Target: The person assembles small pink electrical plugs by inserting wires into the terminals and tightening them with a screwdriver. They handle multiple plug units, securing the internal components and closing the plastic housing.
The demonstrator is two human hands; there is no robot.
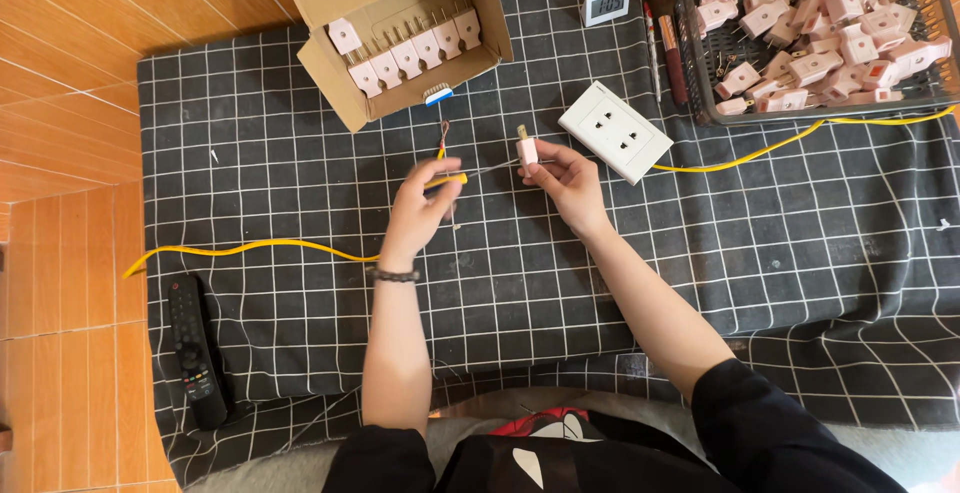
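Pinching pink plug [527, 151] in right hand [565, 181] fingertips; left hand [425, 203] closed on yellow-handled screwdriver [462, 177] beside it.

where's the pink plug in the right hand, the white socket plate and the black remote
pink plug [527, 150], head view, on its pink body
white socket plate [615, 132], head view, middle of its face
black remote [192, 351], head view, on its button area

One remote [192, 351], one socket plate [615, 132]
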